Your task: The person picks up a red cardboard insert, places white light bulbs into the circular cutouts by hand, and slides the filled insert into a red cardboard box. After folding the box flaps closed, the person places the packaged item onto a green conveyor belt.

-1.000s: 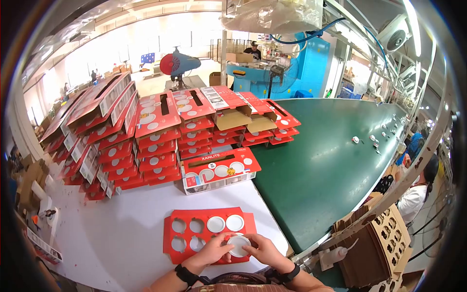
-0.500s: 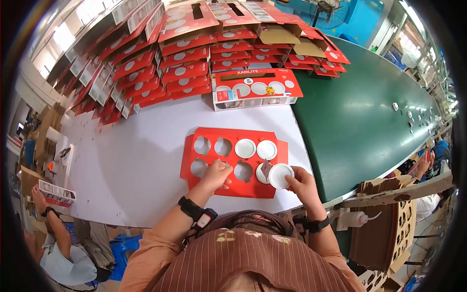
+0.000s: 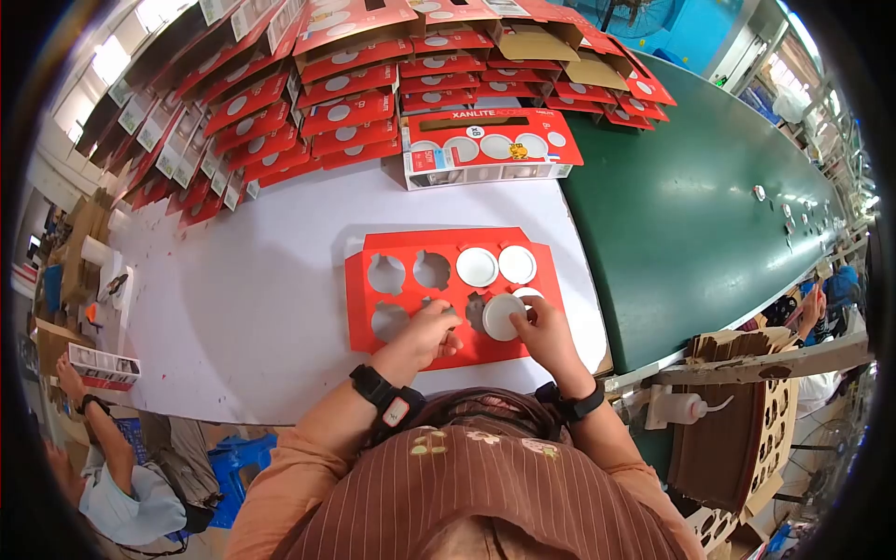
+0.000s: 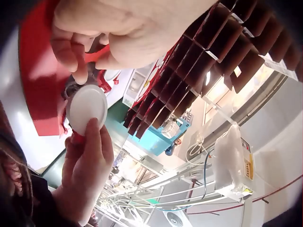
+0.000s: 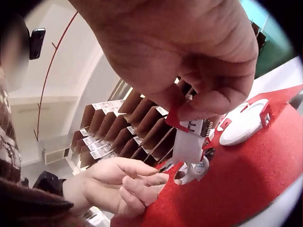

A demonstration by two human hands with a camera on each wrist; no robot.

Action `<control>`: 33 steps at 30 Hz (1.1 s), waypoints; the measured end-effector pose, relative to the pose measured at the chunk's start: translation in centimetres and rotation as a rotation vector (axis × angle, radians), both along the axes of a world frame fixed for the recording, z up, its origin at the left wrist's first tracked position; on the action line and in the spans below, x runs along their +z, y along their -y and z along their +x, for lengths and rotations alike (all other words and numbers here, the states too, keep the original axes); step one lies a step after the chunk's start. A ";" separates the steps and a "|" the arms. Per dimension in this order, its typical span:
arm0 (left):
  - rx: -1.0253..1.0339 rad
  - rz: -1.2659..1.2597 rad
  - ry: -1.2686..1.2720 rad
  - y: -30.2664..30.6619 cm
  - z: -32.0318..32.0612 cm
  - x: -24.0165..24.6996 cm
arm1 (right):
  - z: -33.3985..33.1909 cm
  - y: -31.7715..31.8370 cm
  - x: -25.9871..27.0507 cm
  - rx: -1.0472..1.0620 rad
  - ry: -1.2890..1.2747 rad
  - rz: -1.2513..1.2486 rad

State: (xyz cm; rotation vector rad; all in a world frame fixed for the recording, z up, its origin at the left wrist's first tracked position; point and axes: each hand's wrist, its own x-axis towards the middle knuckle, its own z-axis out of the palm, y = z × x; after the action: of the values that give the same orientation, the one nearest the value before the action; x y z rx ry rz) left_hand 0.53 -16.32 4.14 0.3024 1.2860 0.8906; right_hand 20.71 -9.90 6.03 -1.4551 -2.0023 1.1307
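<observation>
My right hand [image 3: 546,338] pinches a round white spotlight [image 3: 504,317] by its rim. It is tilted beside a hole in the lower row of a red card insert [image 3: 485,353]. The right wrist view shows the spotlight's white body [image 5: 187,147], with a coil spring near the fingers. My left hand [image 3: 429,334] is over the lower row just to the left, fingers loosely bent and nothing seen in them. Two white spotlights sit in the upper right holes, one of them here [image 3: 477,267]; a third [image 3: 528,294] at lower right is partly hidden by my right hand.
A red-and-white XANLITE box [image 3: 490,149] stands behind the insert, before stacked red cartons [image 3: 355,112]. The green conveyor belt [image 3: 681,233] runs along the right, with small parts farther up. Another person's arm [image 3: 107,434] reaches a box at far left.
First both hands were at one spotlight on the insert; then the right hand held another near the lower right hole, and has now brought it left towards the left hand. The head view tilted down.
</observation>
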 end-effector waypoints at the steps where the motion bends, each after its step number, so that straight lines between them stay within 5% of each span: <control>1: -0.001 -0.001 0.001 0.0 0.0 -0.1 | -0.1 0.0 -0.7 0.014 -0.005 0.005; 11: -0.092 0.027 -0.045 0.8 0.6 -1.4 | -1.3 1.1 -1.1 -0.027 -0.120 -0.105; 14: -0.325 0.241 -0.159 2.0 0.1 -0.1 | -0.6 0.2 -5.6 0.075 0.252 -0.015; 15: -0.312 0.252 -0.136 1.9 0.5 0.2 | -0.2 0.3 -8.0 0.102 0.120 0.112; 16: -0.326 0.242 -0.136 1.8 0.5 0.0 | 0.2 0.0 -10.5 0.296 0.294 0.367; 17: -0.361 0.216 -0.111 1.7 0.4 -0.2 | 0.0 -0.2 -12.9 0.317 0.350 0.343; 19: -0.268 0.116 -0.034 1.1 0.5 -3.0 | -1.2 1.2 -5.0 0.076 0.085 0.168; 24: -0.224 0.046 -0.039 0.5 0.9 -2.8 | -1.3 0.7 -6.0 0.154 0.179 0.447; 27: -0.209 0.018 -0.142 0.5 1.5 -2.6 | -1.3 1.8 -2.1 0.155 0.379 0.413; 33: -0.226 0.039 -0.147 0.5 1.9 -3.7 | -1.1 2.5 -3.4 0.207 0.368 0.429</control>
State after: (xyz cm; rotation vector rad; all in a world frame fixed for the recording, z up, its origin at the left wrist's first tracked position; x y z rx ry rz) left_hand 2.44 -16.82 0.40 0.5407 1.3401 0.7116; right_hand 19.57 -12.38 2.62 -1.3177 -2.5003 0.4707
